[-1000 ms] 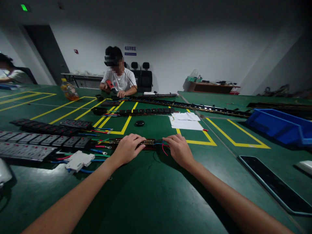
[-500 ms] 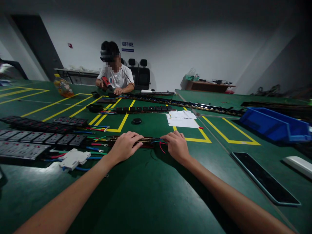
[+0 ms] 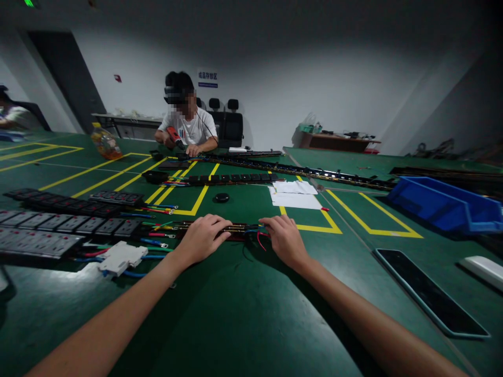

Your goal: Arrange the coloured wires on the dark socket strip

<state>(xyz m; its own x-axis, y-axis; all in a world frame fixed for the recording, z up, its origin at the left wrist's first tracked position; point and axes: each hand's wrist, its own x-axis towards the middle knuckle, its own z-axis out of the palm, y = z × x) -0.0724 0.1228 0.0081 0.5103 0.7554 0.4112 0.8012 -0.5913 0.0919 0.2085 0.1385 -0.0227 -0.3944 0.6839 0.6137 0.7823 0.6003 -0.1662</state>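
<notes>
The left hand (image 3: pixel 202 238) lies palm down, its fingers and thumb grasping a strip with brass rails (image 3: pixel 239 229) that runs crosswise on the green tabletop (image 3: pixel 243 324). At the strip's right end, the right hand (image 3: pixel 286 240) bends its fingertips to the wires, a red wire (image 3: pixel 260 241) curling out; whether they pinch, I cannot tell. Socket strips (image 3: pixel 74 222) crowd the left. Beyond, a bottle (image 3: pixel 102 141) holds amber liquid low down; the blue bin (image 3: pixel 428 210), far right, has a shadowed interior. Open tabletop spreads between the forearms, rightward to a phone (image 3: pixel 432 293) beside a table seam.
</notes>
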